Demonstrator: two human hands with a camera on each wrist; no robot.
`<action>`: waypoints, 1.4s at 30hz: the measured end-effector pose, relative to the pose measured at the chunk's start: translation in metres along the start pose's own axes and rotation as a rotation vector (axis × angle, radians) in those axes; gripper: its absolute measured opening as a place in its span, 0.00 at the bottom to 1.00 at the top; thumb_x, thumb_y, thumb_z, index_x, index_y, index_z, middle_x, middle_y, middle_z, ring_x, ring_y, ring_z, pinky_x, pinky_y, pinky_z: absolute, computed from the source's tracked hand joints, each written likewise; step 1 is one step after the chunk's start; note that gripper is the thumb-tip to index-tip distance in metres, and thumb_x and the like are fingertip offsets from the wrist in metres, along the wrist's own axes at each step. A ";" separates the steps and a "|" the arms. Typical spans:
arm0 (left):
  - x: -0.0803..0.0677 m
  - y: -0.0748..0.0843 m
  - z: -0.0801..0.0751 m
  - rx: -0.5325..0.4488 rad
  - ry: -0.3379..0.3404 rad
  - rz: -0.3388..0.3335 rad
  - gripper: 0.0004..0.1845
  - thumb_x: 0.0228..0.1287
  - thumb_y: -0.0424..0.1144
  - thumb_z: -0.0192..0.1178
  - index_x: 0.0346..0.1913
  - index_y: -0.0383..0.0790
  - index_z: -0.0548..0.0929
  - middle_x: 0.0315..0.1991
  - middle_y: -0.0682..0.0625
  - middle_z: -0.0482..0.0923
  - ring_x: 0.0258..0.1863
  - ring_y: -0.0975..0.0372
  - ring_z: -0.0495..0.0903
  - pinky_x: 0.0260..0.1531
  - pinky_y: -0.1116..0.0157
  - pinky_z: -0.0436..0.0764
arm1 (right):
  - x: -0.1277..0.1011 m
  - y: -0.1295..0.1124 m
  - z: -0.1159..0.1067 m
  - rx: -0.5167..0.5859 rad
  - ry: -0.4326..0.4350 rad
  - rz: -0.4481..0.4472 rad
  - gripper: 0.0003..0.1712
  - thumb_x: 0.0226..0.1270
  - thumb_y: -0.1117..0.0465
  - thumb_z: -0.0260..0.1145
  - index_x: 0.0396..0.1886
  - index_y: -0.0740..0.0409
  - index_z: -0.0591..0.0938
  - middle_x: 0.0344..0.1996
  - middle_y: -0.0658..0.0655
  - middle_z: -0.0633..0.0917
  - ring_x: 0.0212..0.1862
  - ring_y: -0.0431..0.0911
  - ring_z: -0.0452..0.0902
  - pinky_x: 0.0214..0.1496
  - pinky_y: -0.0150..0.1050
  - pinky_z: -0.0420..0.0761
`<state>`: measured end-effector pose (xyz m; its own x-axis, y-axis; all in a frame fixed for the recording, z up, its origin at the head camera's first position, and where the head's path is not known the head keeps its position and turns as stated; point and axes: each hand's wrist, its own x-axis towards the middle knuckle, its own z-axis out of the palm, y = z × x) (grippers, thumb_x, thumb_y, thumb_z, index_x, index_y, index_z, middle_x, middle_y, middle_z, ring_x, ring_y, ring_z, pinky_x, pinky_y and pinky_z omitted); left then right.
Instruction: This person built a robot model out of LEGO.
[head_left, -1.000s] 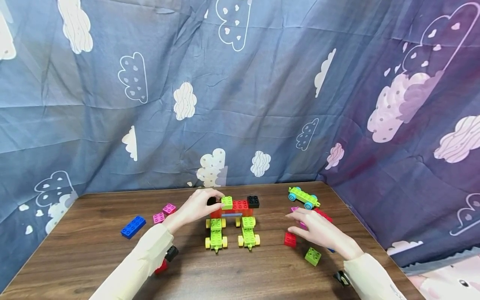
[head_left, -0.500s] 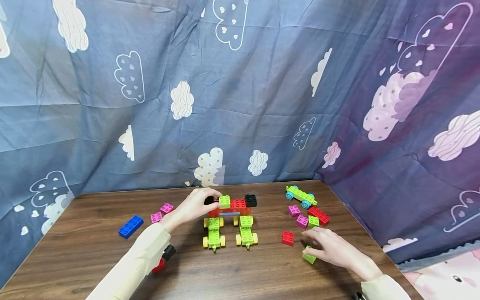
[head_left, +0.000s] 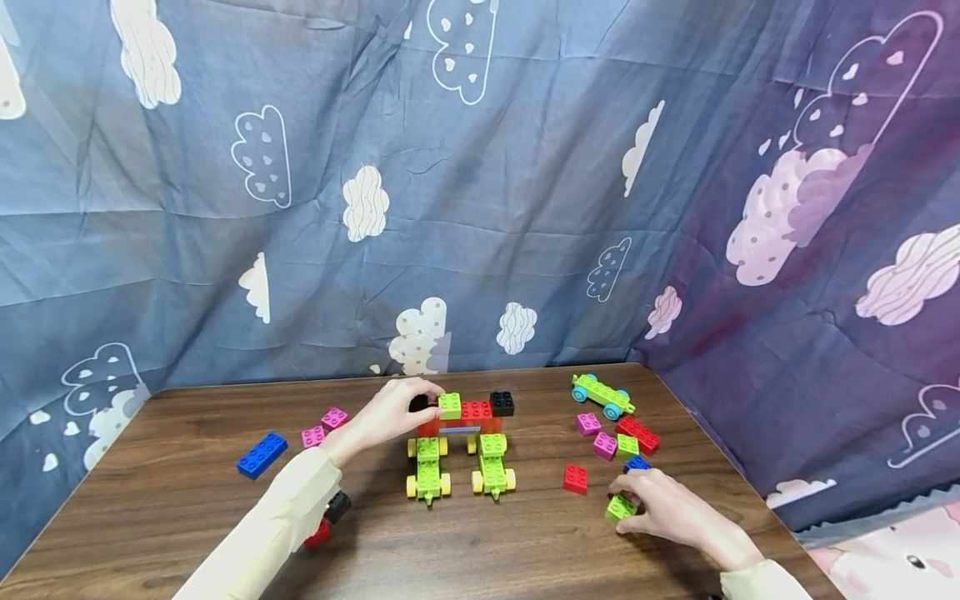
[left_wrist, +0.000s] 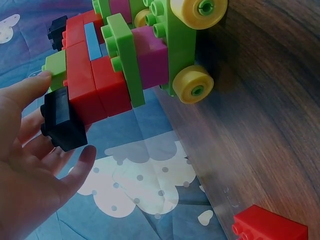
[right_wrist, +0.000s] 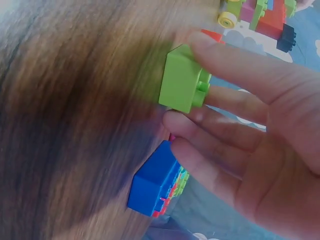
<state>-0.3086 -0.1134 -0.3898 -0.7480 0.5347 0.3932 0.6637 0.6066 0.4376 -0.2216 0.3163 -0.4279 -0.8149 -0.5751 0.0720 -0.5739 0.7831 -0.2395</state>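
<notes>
Table (head_left: 420, 554): brown wood, dark grain. Model (head_left: 477, 411) stands on its yellow wheels near the table's far edge. Behind it hangs a blue backdrop (head_left: 465, 208) printed with white clouds; to its right the cloth angles forward and shades to purple. Pink cloth (head_left: 892, 550) shows far right of the model, beyond the table edge.

Left hand (head_left: 390, 414) grips the model's left end, one fingertip on its lime block (left_wrist: 56, 69). Right hand (head_left: 667, 510) pinches a lime brick (head_left: 620, 509), right of the model and nearer the viewer.

Also right of the model: red brick (head_left: 575, 478), wagon (head_left: 602, 396). Left of it: blue brick (head_left: 262, 455), well apart.
</notes>
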 end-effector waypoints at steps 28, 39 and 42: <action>0.001 -0.002 -0.002 0.037 -0.006 0.021 0.15 0.66 0.42 0.65 0.51 0.38 0.85 0.46 0.47 0.87 0.49 0.56 0.85 0.53 0.56 0.82 | 0.070 -0.040 -0.055 -0.139 0.201 -0.175 0.18 0.55 0.60 0.76 0.45 0.60 0.85 0.41 0.52 0.89 0.42 0.43 0.83 0.48 0.43 0.84; 0.001 -0.003 -0.002 0.045 -0.001 0.020 0.14 0.65 0.41 0.65 0.50 0.38 0.85 0.44 0.48 0.87 0.46 0.58 0.85 0.50 0.58 0.82 | 0.108 -0.057 -0.068 -0.115 0.207 -0.224 0.19 0.59 0.59 0.74 0.50 0.59 0.85 0.43 0.52 0.88 0.44 0.45 0.84 0.48 0.42 0.83; 0.001 -0.003 -0.003 0.047 0.002 0.028 0.14 0.65 0.41 0.65 0.50 0.38 0.85 0.43 0.48 0.87 0.45 0.58 0.85 0.49 0.58 0.83 | 0.118 -0.061 -0.069 -0.089 0.213 -0.239 0.20 0.60 0.59 0.74 0.52 0.59 0.84 0.44 0.52 0.88 0.44 0.44 0.84 0.48 0.42 0.83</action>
<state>-0.3113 -0.1161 -0.3884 -0.7288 0.5510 0.4066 0.6837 0.6180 0.3881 -0.2880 0.2170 -0.3384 -0.6496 -0.6900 0.3192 -0.7480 0.6550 -0.1065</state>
